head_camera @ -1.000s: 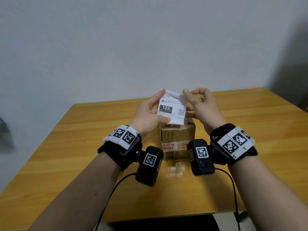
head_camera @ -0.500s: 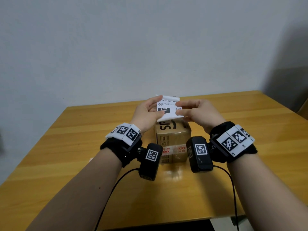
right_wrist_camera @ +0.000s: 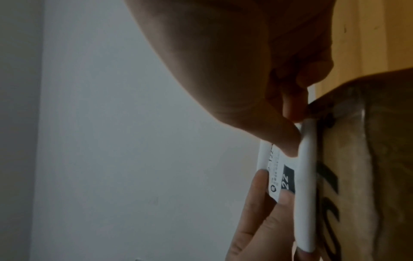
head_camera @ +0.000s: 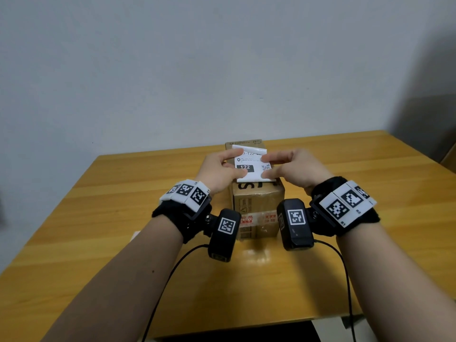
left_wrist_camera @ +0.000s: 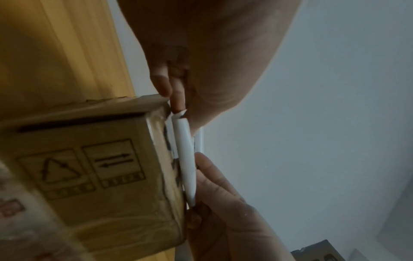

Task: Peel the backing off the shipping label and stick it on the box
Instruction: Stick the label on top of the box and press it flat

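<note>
A cardboard box [head_camera: 256,208] sat on the wooden table [head_camera: 98,218], with a white wall [head_camera: 222,70] behind. The shipping label [head_camera: 251,166] lay printed side up just over the box top, its long axis running away from the person. The left hand [head_camera: 219,171] pinched its left edge and the right hand [head_camera: 296,169] its right edge; both wrists blocked part of the box

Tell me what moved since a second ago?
Both hands, the left hand and right hand, lowered the shipping label from the air down over the top of the box. Each hand's grip on the label stayed pinched. The box stayed on the table.
</note>
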